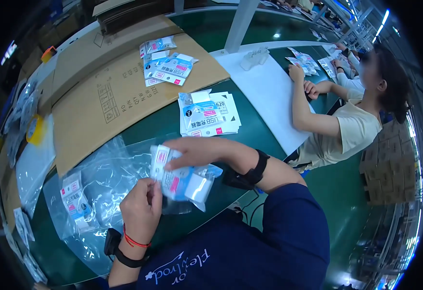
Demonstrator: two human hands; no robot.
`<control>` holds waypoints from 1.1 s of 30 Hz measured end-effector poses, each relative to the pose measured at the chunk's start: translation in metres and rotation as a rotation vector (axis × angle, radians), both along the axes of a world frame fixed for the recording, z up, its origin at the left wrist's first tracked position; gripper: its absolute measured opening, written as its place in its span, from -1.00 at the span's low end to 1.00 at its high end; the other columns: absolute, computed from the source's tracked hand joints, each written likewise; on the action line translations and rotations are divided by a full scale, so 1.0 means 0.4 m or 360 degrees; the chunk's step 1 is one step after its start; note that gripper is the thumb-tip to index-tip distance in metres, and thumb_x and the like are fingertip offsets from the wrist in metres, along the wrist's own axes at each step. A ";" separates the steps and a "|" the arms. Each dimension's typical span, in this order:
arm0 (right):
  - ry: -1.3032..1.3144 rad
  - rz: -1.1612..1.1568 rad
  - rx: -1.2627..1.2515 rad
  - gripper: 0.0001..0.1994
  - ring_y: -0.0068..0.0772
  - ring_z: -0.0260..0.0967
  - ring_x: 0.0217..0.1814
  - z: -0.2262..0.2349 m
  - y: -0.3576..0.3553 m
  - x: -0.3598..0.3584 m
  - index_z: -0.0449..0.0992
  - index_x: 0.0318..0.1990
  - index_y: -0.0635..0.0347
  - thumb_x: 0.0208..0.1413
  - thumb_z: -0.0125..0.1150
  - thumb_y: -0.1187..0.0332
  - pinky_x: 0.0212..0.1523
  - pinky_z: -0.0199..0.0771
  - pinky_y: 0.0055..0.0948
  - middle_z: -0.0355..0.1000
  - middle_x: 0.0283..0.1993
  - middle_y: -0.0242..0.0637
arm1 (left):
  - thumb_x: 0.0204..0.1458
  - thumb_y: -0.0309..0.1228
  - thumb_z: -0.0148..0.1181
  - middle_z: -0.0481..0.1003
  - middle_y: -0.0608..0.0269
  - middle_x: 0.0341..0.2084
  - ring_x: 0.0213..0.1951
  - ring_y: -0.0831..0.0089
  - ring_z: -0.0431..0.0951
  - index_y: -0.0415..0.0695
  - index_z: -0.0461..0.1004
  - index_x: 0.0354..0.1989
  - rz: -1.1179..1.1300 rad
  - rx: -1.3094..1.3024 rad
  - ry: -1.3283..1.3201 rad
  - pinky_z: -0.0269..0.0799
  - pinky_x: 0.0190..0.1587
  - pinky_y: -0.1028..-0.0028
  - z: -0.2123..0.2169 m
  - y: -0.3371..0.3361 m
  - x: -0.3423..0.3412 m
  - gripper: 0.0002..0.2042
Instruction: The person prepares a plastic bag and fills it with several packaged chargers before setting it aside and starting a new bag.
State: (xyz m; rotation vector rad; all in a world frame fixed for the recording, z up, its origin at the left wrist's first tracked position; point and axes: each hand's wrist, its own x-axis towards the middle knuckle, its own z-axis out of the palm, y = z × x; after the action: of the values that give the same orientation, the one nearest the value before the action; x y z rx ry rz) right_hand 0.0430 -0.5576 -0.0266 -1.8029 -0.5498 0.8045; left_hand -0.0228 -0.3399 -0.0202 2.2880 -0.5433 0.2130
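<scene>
My right hand (194, 151) grips a packaged USB charger (177, 183), a blue, white and pink card with a white block in a clear pouch. My left hand (141, 205) is closed, thumb against curled fingers, at the package's near left corner. What those fingers pinch is hidden. Under both hands a large clear plastic bag (107, 166) spreads over the green table. Inside or beneath its film, at the left, lies another charger package (76, 198). Beyond my right hand, a charger package (201, 113) rests on a stack of white printed cards (228, 118).
Several charger packages (170, 65) lie on a flattened cardboard box (124, 92) at the far left. A yellow tape roll (35, 129) and more clear bags (23, 111) sit at the left edge. To the right, a co-worker (337, 111) sits by a white sheet (264, 96).
</scene>
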 end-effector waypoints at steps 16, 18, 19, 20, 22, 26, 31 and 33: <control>-0.0296 0.0129 0.0449 -0.58 -0.41 0.31 0.02 -0.036 0.151 0.041 0.34 0.05 0.25 0.09 0.19 0.25 0.04 0.29 -0.38 0.41 -0.02 -0.19 | 0.00 -0.50 0.19 0.45 0.10 -0.59 -0.56 0.15 0.49 -0.20 0.42 -0.36 -0.0158 0.0212 -0.0258 0.39 -0.52 0.32 0.067 0.001 -0.034 -0.92; -0.0384 -0.0045 0.0497 -0.58 -0.42 0.31 0.00 -0.038 0.167 0.041 0.34 0.06 0.25 0.09 0.20 0.26 0.04 0.29 -0.39 0.42 -0.03 -0.21 | 0.00 -0.51 0.18 0.44 0.10 -0.60 -0.56 0.15 0.49 -0.20 0.42 -0.36 -0.0124 0.0233 -0.0255 0.39 -0.52 0.32 0.066 0.002 -0.036 -0.92; -0.0221 -0.0005 0.0548 -0.57 -0.41 0.30 0.01 -0.040 0.179 0.040 0.33 0.08 0.25 0.10 0.19 0.25 0.06 0.28 -0.38 0.41 -0.01 -0.20 | -0.01 -0.52 0.18 0.45 0.09 -0.58 -0.55 0.16 0.50 -0.21 0.43 -0.37 -0.0169 0.0196 -0.0253 0.39 -0.51 0.33 0.065 0.008 -0.039 -0.92; -0.0049 0.0068 0.0608 -0.56 -0.41 0.30 0.02 -0.040 0.198 0.045 0.31 0.11 0.24 0.11 0.18 0.25 0.08 0.27 -0.37 0.41 0.01 -0.18 | -0.02 -0.53 0.19 0.46 0.08 -0.57 -0.54 0.17 0.51 -0.23 0.44 -0.38 -0.0182 0.0176 -0.0249 0.39 -0.51 0.35 0.067 0.017 -0.039 -0.93; -0.0249 0.0494 0.0470 -0.51 -0.38 0.30 0.01 -0.041 0.172 0.068 0.28 0.15 0.26 0.11 0.19 0.24 0.10 0.27 -0.38 0.39 0.02 -0.15 | -0.05 -0.54 0.16 0.46 0.08 -0.54 -0.52 0.21 0.52 -0.24 0.43 -0.39 -0.0282 0.0190 -0.0271 0.39 -0.50 0.36 0.061 0.026 -0.036 -0.93; -0.0296 0.0137 0.0130 -0.46 -0.41 0.31 0.07 -0.009 0.207 0.051 0.19 0.22 0.31 0.14 0.16 0.26 0.09 0.30 -0.42 0.38 0.04 -0.14 | -0.11 -0.52 0.07 0.40 0.18 -0.57 -0.54 0.30 0.50 -0.20 0.35 -0.36 -0.0403 0.0112 -0.0261 0.40 -0.52 0.38 0.059 0.014 -0.042 -0.88; 0.0338 -0.0155 0.0295 -0.47 -0.50 0.33 0.05 -0.008 0.273 0.032 0.18 0.22 0.30 0.16 0.14 0.26 0.06 0.33 -0.49 0.39 0.02 -0.21 | -0.15 -0.50 0.05 0.38 0.23 -0.60 -0.55 0.35 0.51 -0.19 0.33 -0.34 -0.0263 0.0058 -0.0296 0.40 -0.54 0.42 0.061 0.007 -0.067 -0.84; -0.0025 0.0078 -0.0008 -0.48 -0.53 0.34 0.03 -0.024 0.287 0.032 0.18 0.22 0.30 0.17 0.13 0.26 0.03 0.34 -0.53 0.39 0.00 -0.25 | -0.15 -0.49 0.05 0.37 0.24 -0.60 -0.55 0.37 0.51 -0.20 0.32 -0.36 -0.0269 0.0034 -0.0275 0.40 -0.54 0.44 0.061 0.007 -0.080 -0.85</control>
State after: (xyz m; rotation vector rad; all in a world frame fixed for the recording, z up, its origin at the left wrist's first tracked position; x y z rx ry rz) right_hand 0.0559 -0.4427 -0.0361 -1.8076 -0.6046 0.8263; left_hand -0.0548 -0.3369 0.0042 2.2423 -0.8277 0.3244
